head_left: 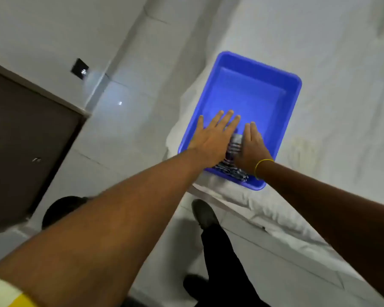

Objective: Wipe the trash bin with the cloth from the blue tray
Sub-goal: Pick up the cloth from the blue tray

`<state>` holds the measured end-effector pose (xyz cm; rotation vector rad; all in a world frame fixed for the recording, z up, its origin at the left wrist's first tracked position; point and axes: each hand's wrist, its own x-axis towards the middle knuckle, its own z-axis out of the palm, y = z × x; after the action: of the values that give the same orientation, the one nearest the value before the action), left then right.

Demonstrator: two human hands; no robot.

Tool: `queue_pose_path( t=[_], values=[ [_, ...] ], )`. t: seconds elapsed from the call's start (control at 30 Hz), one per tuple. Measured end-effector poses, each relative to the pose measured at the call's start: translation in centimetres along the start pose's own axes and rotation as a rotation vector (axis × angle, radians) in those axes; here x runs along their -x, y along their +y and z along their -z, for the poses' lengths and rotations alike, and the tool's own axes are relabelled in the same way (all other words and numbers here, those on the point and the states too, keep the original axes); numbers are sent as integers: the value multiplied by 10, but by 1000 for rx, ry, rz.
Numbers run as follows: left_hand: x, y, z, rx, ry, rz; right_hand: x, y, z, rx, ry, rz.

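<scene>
A blue tray (253, 63) rests on a white-sheeted bed. At its near end lies a dark-and-white striped cloth (232, 167), mostly covered by my hands. My left hand (213, 138) lies flat over the cloth's left side with fingers spread. My right hand (252, 144) presses on the cloth's right side, fingers together; a yellow band circles that wrist. Neither hand visibly grips the cloth. A dark round object (62, 207), possibly the trash bin, shows on the floor behind my left forearm, largely hidden.
The white bed (341, 107) fills the right side, its edge running diagonally. A dark brown door (20, 140) stands at left. White tiled floor (124, 120) lies between. My dark trouser leg and shoe (205, 214) stand by the bed edge.
</scene>
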<state>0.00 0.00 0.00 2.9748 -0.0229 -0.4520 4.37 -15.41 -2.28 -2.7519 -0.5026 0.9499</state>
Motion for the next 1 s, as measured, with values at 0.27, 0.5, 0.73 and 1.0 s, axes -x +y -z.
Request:
queue_pose_path(
  t=[0.27,0.5,0.73,1.0],
  values=[
    [-63,27,-52,-132,-223,-158,-23,24,-42,-2,76,-86],
    [-54,29,-58,57,-300,61,-34,34,-35,-200,-29,-142],
    [-7,-18,-19,81,12,64,-42,-24,54,-122,-243,196],
    [91,-172,74,45,181,325,-49,-245,108,242,-273,680]
  ],
)
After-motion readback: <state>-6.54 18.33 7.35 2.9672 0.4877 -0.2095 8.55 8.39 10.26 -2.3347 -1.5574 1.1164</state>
